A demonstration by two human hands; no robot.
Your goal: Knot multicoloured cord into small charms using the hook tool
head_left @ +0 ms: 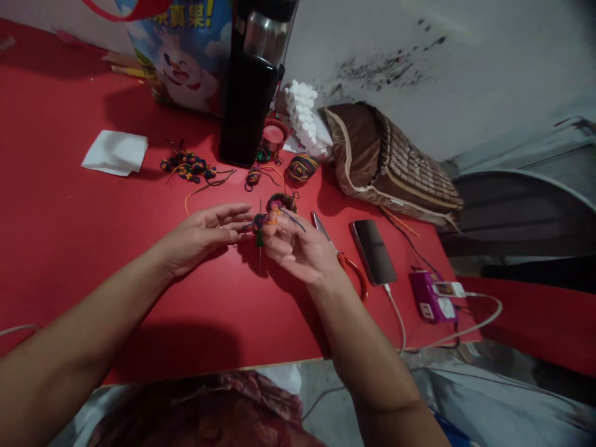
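Observation:
Between finger and thumb of my right hand (298, 245) is a small knotted piece of multicoloured yarn (259, 225), dark blue, green and orange. A thin needle-like rod (259, 257) stands out of it above and below. My left hand (205, 233) lies just to the left, fingers stretched out and fingertips close to the piece; whether they touch it I cannot tell. A blue strand trails over my right fingers. Behind that hand is a coil of dark yarn (289, 202), partly hidden. Orange-handled scissors (351, 270) lie right of my right hand.
Knotted yarn pieces (189, 166), a yarn ball (302, 167) and folded white paper (116, 152) lie farther back on the red table (186, 335). A black phone (249, 108) stands upright before a bottle (265, 34). On the right are a charging phone (374, 251), purple box (431, 298) and brown bag (395, 155).

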